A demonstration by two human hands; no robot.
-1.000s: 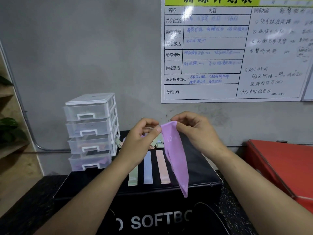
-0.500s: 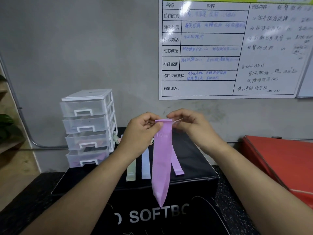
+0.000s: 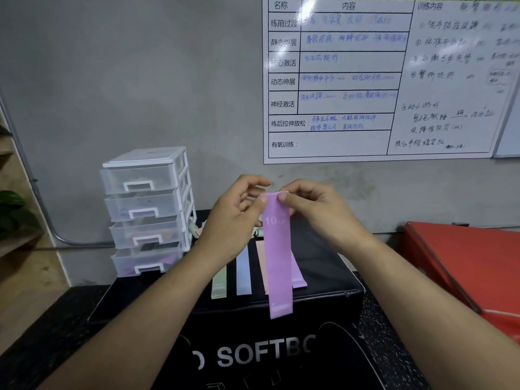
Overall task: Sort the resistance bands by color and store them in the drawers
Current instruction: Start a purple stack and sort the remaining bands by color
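Observation:
A purple resistance band [image 3: 277,257] marked "10" hangs straight down in front of me. My left hand [image 3: 233,218] and my right hand [image 3: 315,212] each pinch its top edge at a corner. Below it, on the black soft box [image 3: 323,266], lie a green band [image 3: 219,282], a blue band [image 3: 243,274], a pink band [image 3: 261,257] and another purple band [image 3: 298,277], side by side. Several more folded bands sit behind my hands, mostly hidden. A white four-drawer unit [image 3: 146,209] stands at the box's left, all drawers closed.
A red box [image 3: 464,266] lies at the right. A whiteboard [image 3: 380,77] hangs on the grey wall. A plant and wooden shelf [image 3: 11,215] are at the far left. The floor is dark speckled rubber [image 3: 36,342].
The purple band went from hanging twisted and slanted to hanging flat and straight, its top edge spread between both hands. The view shifted slightly.

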